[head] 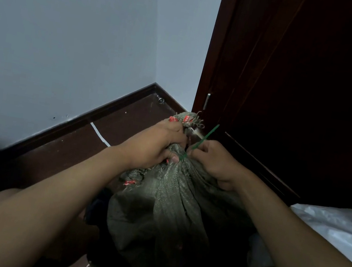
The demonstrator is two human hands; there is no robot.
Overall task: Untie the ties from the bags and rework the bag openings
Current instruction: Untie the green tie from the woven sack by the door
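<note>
**Green tie at the sack's neck, tail pointing far-right**

Your left hand (156,146) is wrapped around the gathered neck of the grey-green woven sack (167,204), fingers curled over the far side and the thumb pressed against the cloth right at the cinch. Your right hand (214,163) sits just right of the neck, fingers curled and pinching the green tie (201,141) low on its tail.

The tie binds the neck between your two hands, and its loose tail runs up and away to the far right, toward the dark wooden door (306,85). That long axis is what matters: any loosening probably has to work along that line, back toward the cinch point by your left thumb. Your right hand is the nearer one to the tail; your left is the anchor on the bunched cloth. Whether the tie has a locking head or a knot cannot be told from here, as your fingers cover it.

Above your left hand the frayed mouth of the sack (185,118) sticks up, with red markings on it.

The sack stands on a dark brown floor (111,122) in a corner, pale walls (70,34) to the left and far side. A white bag (336,227) lies near on the right, just beside the sack.
</note>
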